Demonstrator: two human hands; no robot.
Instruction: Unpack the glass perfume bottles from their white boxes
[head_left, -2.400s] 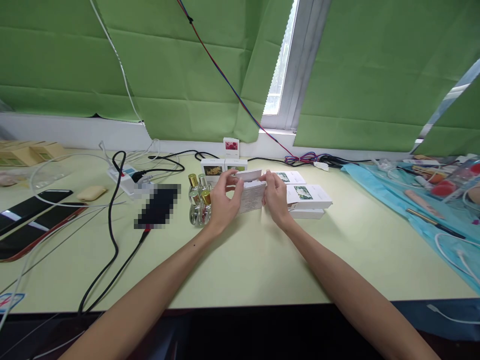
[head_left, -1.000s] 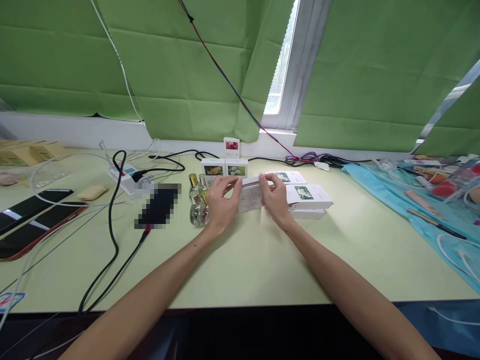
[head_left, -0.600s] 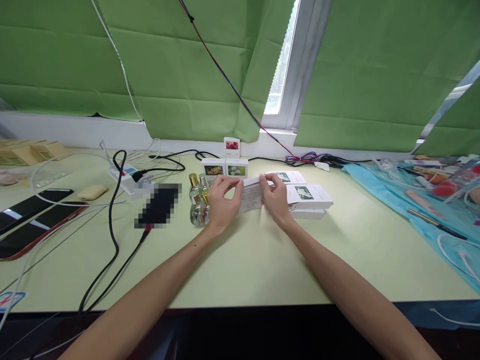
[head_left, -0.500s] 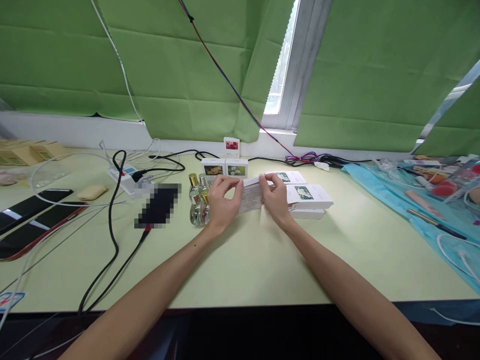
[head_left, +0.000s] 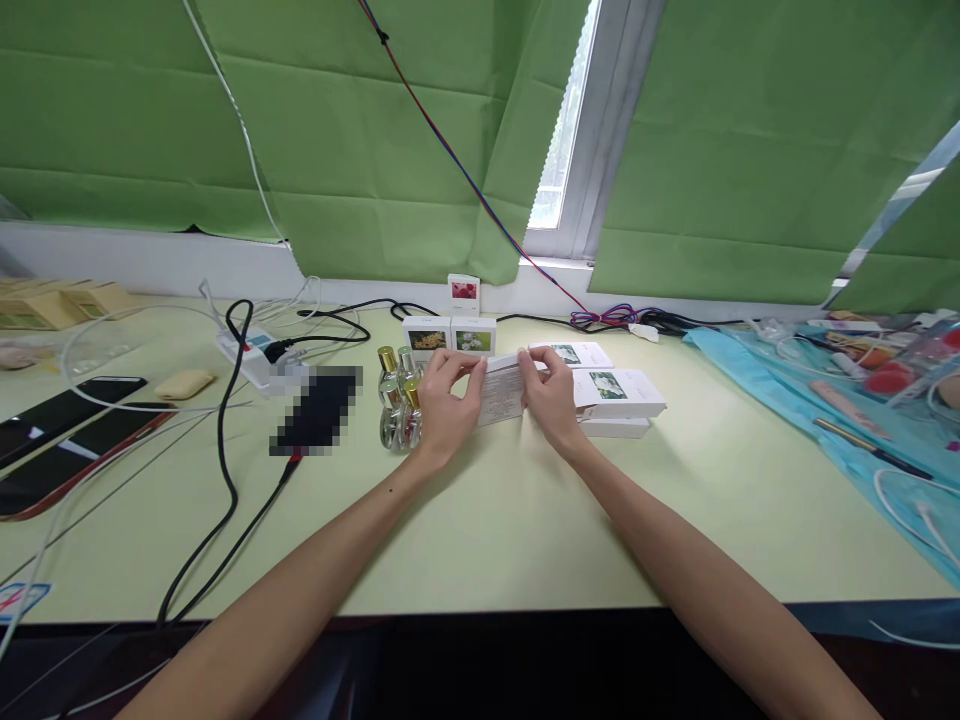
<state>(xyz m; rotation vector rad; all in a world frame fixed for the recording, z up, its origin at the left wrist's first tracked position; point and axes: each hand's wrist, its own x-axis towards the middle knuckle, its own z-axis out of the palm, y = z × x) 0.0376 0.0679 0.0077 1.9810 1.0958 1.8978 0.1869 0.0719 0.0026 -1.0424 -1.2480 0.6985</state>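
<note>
Between my hands is a small white box [head_left: 500, 396], its face toward me covered in fine grey print. My left hand [head_left: 448, 408] pinches its left end, thumb and fingers near the top edge. My right hand [head_left: 553, 402] closes on the upper right corner. Left of my left hand stand several glass bottles [head_left: 389, 394] with gold and silver caps, partly hidden by it. Beside my right hand lie stacked white boxes [head_left: 626, 394] with a white-flower picture. Two upright boxes [head_left: 474, 336] with flower pictures stand behind my hands.
Another upright box [head_left: 463, 294] with a red picture leans at the wall. On the left are a power strip [head_left: 251, 362], black cables [head_left: 223, 450], dark phones [head_left: 90, 450] and a pixelated dark device [head_left: 319, 410]. Blue sheeting [head_left: 832, 440] with clutter covers the right side.
Almost nothing differs. Both hands keep the same hold on the white box, with only a very slight shift of the fingers.
</note>
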